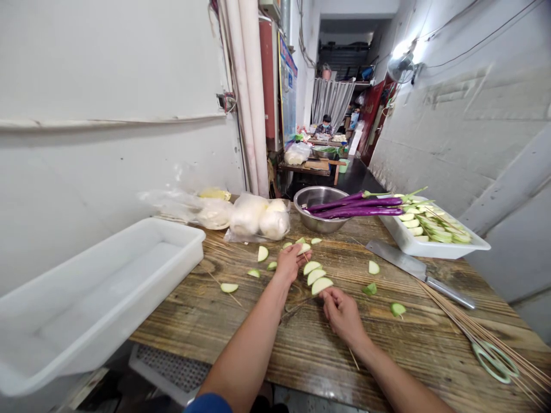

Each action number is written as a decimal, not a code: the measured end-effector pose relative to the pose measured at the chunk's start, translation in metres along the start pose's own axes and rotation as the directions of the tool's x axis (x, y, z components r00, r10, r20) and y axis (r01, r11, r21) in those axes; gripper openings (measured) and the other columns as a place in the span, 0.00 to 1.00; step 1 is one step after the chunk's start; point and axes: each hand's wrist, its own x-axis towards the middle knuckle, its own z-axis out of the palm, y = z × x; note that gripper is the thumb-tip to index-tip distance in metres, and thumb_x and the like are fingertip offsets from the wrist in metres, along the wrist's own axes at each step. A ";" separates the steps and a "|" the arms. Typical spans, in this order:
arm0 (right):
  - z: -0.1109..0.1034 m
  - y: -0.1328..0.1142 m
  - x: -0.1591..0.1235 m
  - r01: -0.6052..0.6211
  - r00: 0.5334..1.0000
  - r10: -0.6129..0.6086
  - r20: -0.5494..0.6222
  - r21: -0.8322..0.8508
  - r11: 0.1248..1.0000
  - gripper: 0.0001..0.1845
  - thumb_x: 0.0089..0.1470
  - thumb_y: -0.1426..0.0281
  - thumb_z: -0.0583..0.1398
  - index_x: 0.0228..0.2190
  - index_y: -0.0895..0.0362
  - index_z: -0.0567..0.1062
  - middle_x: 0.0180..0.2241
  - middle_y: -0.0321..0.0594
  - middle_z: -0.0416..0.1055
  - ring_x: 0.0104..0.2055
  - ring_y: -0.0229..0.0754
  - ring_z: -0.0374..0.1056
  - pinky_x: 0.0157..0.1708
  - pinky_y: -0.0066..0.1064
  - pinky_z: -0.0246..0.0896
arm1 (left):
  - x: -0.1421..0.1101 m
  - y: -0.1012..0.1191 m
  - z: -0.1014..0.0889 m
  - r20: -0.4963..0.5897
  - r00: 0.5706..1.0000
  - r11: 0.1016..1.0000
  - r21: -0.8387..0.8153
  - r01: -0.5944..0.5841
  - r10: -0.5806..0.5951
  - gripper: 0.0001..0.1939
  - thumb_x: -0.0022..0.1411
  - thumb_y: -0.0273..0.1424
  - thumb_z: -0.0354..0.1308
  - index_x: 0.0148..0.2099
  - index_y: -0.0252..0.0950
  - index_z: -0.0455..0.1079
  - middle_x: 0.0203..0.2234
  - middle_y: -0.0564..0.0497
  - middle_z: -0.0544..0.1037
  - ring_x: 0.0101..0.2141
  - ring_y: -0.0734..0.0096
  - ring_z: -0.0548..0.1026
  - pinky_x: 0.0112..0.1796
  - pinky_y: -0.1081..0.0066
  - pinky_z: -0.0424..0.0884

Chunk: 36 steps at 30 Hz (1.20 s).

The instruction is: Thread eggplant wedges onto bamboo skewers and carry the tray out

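My right hand point(342, 312) is closed round a thin wooden skewer point(353, 359), whose end sticks out below the wrist. Several half-round, green-skinned vegetable slices point(317, 277) sit in a row on that skewer, just beyond my right fingers. At the skewer's far end, my left hand point(290, 263) pinches another pale half-round slice point(303, 249) between thumb and fingers. Whether the tip has pierced this slice I cannot tell. Loose slices point(262, 253) of the same kind lie around my left hand, and a few more point(373, 267) lie on the right.
A long white tray point(103, 327) stands left. Behind are bagged white vegetables point(258, 217), a metal bowl point(321, 223) with purple eggplants point(357, 206), and a white tray of skewered slices point(451, 248). A cleaver point(398, 259), scissors point(495, 361) and skewers point(469, 324) lie right. A person point(324, 126) sits far back.
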 end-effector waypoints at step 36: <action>0.011 0.006 0.001 -0.218 0.976 0.212 0.052 0.245 0.945 0.12 0.50 0.61 0.51 0.27 0.57 0.64 0.08 0.24 0.55 0.06 0.29 0.47 0.06 0.20 0.38 | -0.007 0.000 0.004 0.010 0.999 0.998 0.053 0.030 -0.030 0.06 0.52 0.26 0.61 0.31 0.30 0.66 0.23 0.45 0.78 0.25 0.68 0.77 0.31 0.69 0.74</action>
